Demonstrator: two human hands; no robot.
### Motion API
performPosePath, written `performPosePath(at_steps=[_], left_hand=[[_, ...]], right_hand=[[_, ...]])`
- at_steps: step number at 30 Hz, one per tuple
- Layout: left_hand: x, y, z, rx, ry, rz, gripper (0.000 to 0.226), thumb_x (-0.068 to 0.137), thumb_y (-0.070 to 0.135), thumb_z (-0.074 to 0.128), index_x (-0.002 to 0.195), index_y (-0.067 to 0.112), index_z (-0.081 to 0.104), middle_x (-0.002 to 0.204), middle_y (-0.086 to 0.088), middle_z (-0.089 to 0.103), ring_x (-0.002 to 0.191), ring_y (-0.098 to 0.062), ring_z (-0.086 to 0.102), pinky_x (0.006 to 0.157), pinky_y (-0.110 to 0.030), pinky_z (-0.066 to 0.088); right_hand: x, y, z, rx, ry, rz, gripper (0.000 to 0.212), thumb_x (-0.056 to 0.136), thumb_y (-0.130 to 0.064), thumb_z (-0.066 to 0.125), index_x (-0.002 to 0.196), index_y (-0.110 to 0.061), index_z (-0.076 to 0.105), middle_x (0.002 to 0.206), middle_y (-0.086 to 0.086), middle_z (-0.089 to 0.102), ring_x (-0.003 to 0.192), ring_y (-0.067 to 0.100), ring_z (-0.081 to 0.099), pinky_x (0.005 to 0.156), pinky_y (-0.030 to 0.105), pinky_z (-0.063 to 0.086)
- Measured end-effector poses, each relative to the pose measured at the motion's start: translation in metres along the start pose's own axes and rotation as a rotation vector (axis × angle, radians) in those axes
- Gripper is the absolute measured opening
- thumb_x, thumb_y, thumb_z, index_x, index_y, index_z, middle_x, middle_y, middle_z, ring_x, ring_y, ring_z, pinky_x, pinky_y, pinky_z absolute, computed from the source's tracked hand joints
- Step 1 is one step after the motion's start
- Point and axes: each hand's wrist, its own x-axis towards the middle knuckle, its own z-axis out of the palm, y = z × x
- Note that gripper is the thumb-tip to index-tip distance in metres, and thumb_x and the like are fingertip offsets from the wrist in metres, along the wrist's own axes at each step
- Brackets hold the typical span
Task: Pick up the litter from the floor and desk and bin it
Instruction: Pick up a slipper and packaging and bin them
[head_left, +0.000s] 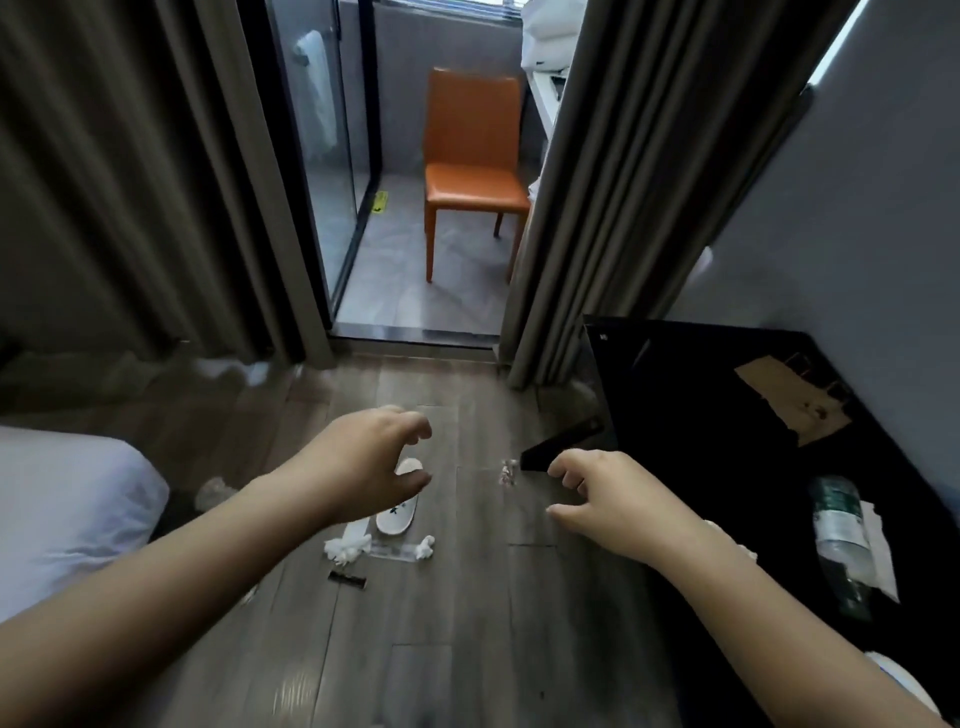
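The wooden floor (467, 649) runs between a bed (67, 499) on the left and a black desk (701, 395) on the right. We hold both hands out above the floor. The left hand (363, 462) and right hand (613, 501) have loosely curled fingers and grasp nothing.

Litter on the floor:
- tissue wads (343, 548)
- a clear wrapper (392, 550)
- a small black piece (347, 579)
- a crumpled scrap (508, 473)

The first three lie near a white slipper (397, 514). A bottle (839, 535) and torn cardboard (789, 400) lie on the desk.

We judge the step in hand to be the reach for a floor item. The next move calls for lowering one hand and pinching a single piece. No bin is in view, so we must locate it.
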Motion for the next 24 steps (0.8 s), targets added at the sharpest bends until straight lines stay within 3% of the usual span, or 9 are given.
performPosePath(at_steps=[8, 12, 15, 18, 24], left_hand=[[0.065, -0.049, 0.026, -0.035, -0.059, -0.063, 0.035, 0.086, 0.042, 0.059, 0.117, 0.026, 0.055, 0.114, 0.011, 0.060, 0.103, -0.007, 0.058, 0.083, -0.022, 0.043], [0.101, -0.067, 0.046, -0.052, -0.086, -0.137, 0.032, 0.086, 0.042, 0.057, 0.114, 0.027, 0.055, 0.113, 0.011, 0.060, 0.103, -0.008, 0.057, 0.081, -0.022, 0.041], [0.133, -0.078, 0.069, -0.076, -0.111, -0.211, 0.033, 0.086, 0.042, 0.056, 0.115, 0.027, 0.055, 0.113, 0.010, 0.061, 0.104, -0.008, 0.057, 0.081, -0.023, 0.042], [0.173, -0.087, 0.098, -0.116, -0.143, -0.314, 0.034, 0.085, 0.042, 0.056, 0.116, 0.027, 0.055, 0.113, 0.011, 0.061, 0.106, -0.009, 0.057, 0.085, -0.026, 0.045], [0.235, -0.130, 0.197, -0.168, -0.296, -0.541, 0.041, 0.083, 0.038, 0.056, 0.119, 0.019, 0.054, 0.113, 0.002, 0.065, 0.107, -0.021, 0.060, 0.086, -0.033, 0.048]], right_hand=[[0.104, 0.019, 0.008, 0.012, -0.071, 0.043, 0.037, 0.084, -0.033, 0.064, 0.118, -0.022, 0.059, 0.109, -0.006, 0.058, 0.103, 0.012, 0.055, 0.078, 0.023, 0.043], [0.164, 0.044, 0.019, 0.078, -0.145, 0.078, 0.042, 0.082, -0.033, 0.067, 0.122, -0.020, 0.059, 0.112, -0.003, 0.060, 0.099, 0.011, 0.056, 0.081, 0.023, 0.046], [0.216, 0.066, 0.027, 0.140, -0.168, 0.106, 0.043, 0.081, -0.033, 0.068, 0.121, -0.021, 0.059, 0.108, -0.004, 0.059, 0.095, 0.011, 0.055, 0.079, 0.023, 0.045], [0.272, 0.089, 0.041, 0.134, -0.185, 0.104, 0.043, 0.079, -0.032, 0.066, 0.121, -0.020, 0.058, 0.117, 0.000, 0.061, 0.105, 0.017, 0.057, 0.080, 0.026, 0.045], [0.366, 0.142, 0.101, 0.197, -0.253, 0.220, 0.044, 0.081, -0.027, 0.064, 0.123, -0.016, 0.058, 0.119, 0.005, 0.061, 0.106, 0.022, 0.059, 0.085, 0.028, 0.049]])
